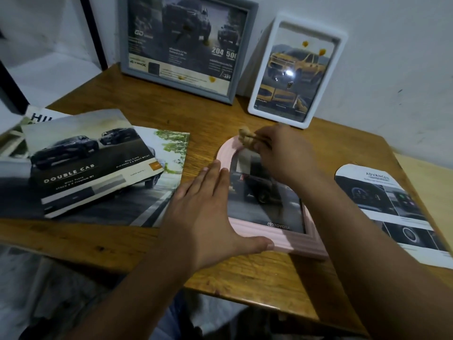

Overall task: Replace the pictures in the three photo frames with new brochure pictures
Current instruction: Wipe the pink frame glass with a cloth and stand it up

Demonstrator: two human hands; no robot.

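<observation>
dim, soft-focus wide-angle view — glare spot on white frame (289,73), edges bowed

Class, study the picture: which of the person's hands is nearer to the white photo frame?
Right. The right hand is at the pink frame's far end, just below the white photo frame; the left hand rests nearer the person.

Colours on your counter (245,285): brown wood grain. The frame under your hands (277,238) is pale pink with ribbed moulding and shows a dark car picture with white TOYOTA lettering. Tan bow (246,141) at its arch. Back frame (241,69) is grey-blue, its picture dark trucks. White frame (311,114) shows a yellow pickup. Brochures (85,168): black cars, white "DOUBLE CAB" text. Cut-out sheet (392,212): white with dark dashboard photos.
</observation>
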